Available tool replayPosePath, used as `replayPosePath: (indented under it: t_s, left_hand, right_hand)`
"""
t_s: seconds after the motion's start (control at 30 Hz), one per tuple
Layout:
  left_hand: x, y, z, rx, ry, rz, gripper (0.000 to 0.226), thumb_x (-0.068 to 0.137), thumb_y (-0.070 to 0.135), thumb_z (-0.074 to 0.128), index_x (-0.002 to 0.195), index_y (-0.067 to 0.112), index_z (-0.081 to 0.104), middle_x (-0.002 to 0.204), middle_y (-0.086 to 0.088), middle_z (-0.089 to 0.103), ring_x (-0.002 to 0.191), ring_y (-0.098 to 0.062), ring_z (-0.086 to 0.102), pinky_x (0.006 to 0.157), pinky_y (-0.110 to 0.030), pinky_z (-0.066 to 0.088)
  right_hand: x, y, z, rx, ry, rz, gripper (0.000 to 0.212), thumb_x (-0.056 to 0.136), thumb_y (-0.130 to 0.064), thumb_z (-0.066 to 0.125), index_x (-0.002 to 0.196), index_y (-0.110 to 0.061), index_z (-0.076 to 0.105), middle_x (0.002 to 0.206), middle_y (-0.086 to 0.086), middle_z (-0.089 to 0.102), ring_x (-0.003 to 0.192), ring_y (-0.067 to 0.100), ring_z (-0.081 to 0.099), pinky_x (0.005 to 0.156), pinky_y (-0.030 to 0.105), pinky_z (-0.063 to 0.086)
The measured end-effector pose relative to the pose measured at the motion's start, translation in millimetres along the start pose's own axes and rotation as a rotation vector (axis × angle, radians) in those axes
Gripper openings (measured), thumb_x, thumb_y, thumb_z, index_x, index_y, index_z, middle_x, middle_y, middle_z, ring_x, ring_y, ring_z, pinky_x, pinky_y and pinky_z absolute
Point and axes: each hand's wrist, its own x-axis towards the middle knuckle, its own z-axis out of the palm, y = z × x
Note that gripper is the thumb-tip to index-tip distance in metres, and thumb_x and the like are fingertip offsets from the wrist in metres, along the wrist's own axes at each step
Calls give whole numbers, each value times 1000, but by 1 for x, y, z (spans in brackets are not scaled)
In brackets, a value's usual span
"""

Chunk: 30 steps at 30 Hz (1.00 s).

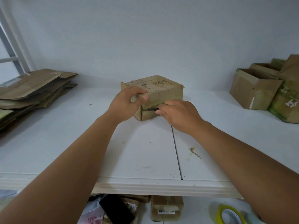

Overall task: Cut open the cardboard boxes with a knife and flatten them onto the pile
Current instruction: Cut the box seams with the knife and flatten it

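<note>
A small worn cardboard box (159,90) stands on the white table (64,151), a bit beyond its middle. My left hand (125,105) grips the box's near left top corner, thumb on the front face. My right hand (178,115) holds a knife (151,109) whose dark blade lies in the seam across the box's near face; the handle is hidden in my fingers. A pile of flattened cardboard (32,92) lies at the left edge of the table.
Several open and upright cardboard boxes (257,88) stand at the back right against the wall. Below the table's front edge lie a dark phone (116,210), more cardboard (166,207) and a roll of yellow tape (229,214). Small scraps dot the tabletop.
</note>
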Motion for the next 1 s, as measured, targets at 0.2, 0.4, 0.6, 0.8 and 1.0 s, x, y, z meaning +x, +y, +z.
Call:
replayPosePath:
  t_s: [0.2, 0.4, 0.6, 0.8, 1.0]
  left_hand:
    - [1, 1, -1, 27, -15, 8, 21, 97, 38, 60, 116, 34, 67, 120, 14, 61, 115, -4, 53, 98, -21, 37]
    - [0, 3, -3, 70, -45, 66, 25, 99, 32, 58, 121, 24, 66, 120, 10, 62, 115, -6, 53, 94, -14, 35]
    - [1, 6, -4, 79, -66, 79, 25, 101, 27, 56, 123, 20, 65, 122, 8, 62, 119, -11, 52, 102, -27, 39]
    - [1, 6, -4, 110, -86, 86, 26, 102, 25, 53, 124, 17, 65, 121, 4, 63, 116, -14, 55, 102, -36, 43]
    - [1, 4, -3, 112, -79, 64, 25, 103, 25, 50, 123, 21, 64, 119, 9, 62, 113, -11, 54, 98, -31, 43]
  right_hand:
    - [4, -4, 2, -16, -16, 35, 41, 104, -40, 38, 96, -12, 66, 82, -1, 55, 73, 18, 44, 54, 29, 31]
    - [4, -2, 0, -24, -16, 27, 40, 104, -37, 41, 92, -10, 67, 81, 1, 57, 77, 24, 56, 54, 29, 34]
    - [5, -3, 2, -4, -42, 56, 38, 105, -35, 40, 91, -10, 64, 84, 0, 56, 82, 24, 56, 55, 30, 32]
    - [5, -5, 1, -38, -41, 64, 35, 105, -33, 41, 89, -11, 64, 78, -3, 46, 79, 26, 57, 54, 29, 27]
    - [1, 26, -1, -117, -70, 245, 26, 102, -26, 43, 96, -20, 67, 92, 1, 61, 89, 28, 60, 60, 30, 32]
